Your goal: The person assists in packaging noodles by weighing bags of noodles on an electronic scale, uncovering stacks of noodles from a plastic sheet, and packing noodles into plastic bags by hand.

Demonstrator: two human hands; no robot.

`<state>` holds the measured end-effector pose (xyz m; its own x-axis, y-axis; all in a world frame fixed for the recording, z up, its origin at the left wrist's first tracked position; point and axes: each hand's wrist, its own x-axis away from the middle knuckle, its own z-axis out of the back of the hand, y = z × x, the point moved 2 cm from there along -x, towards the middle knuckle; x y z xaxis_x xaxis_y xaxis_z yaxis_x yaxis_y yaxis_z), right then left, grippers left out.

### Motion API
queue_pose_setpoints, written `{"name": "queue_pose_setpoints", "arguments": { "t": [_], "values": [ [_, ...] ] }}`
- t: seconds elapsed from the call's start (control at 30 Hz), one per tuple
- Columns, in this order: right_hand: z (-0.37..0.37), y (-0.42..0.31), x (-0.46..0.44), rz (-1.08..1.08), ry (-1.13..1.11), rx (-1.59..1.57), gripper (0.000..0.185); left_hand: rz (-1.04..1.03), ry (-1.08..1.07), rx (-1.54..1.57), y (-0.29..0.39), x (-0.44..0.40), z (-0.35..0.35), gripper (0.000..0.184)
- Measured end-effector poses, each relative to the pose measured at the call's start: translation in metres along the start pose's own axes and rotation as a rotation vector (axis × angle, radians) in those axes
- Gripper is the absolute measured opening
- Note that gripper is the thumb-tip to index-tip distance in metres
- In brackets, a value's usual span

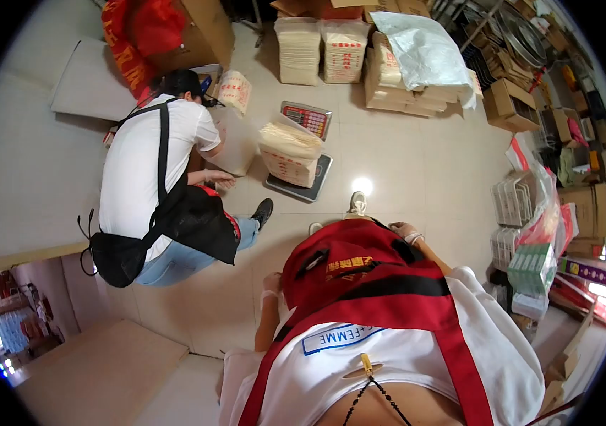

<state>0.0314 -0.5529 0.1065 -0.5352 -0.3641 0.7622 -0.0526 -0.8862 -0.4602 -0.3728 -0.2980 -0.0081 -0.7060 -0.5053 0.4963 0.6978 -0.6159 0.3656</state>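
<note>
Wearer's L hand [272, 284] is just beside a red apron [367, 266], R hand [407, 232] at its other edge; can't tell if fingers are clenched or loose on either. Ahead on the floor [423, 156], a bagged pkg [290, 155] w/ red print sits on a scale [322, 177]. To L, another person [150, 156] bends nr a clear bag [235, 145].

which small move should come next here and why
Probably reach both hands, left and right, forward toward the bagged stack: it sits on the scale in front of the wearer, while both hands are apart from it, beside the red apron, with nothing visibly held.
</note>
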Motion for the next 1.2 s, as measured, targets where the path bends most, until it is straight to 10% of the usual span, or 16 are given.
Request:
{"name": "queue_pose_setpoints", "arguments": {
  "t": [0.17,0.23,0.67,0.83,1.03,1.17,1.2],
  "values": [
    [0.009,-0.022,0.017,0.023,-0.023,0.218,0.039,0.025,-0.126,0.032,0.006,0.005,0.014,0.023],
    [0.005,-0.013,0.011,0.024,0.004,0.179,0.04,0.397,-0.194,0.454,-0.001,0.001,0.013,0.025],
    [-0.004,-0.001,0.02,-0.088,0.029,-0.084,0.037,-0.043,-0.066,-0.074,-0.011,-0.008,0.022,0.028],
    [-0.002,-0.003,0.023,-0.06,0.058,0.01,0.035,0.421,-0.203,0.432,0.019,-0.005,0.056,0.026],
    [0.001,-0.006,0.016,-0.085,0.015,0.004,0.037,0.522,0.028,1.009,-0.004,-0.008,0.018,0.02],
    [0.002,-0.01,0.011,-0.067,0.03,0.027,0.036,0.625,-0.047,1.034,-0.012,-0.008,0.01,0.021],
    [0.002,-0.011,0.01,-0.07,0.037,0.016,0.036,0.375,-0.072,0.621,-0.014,-0.013,0.011,0.022]
  ]
}}
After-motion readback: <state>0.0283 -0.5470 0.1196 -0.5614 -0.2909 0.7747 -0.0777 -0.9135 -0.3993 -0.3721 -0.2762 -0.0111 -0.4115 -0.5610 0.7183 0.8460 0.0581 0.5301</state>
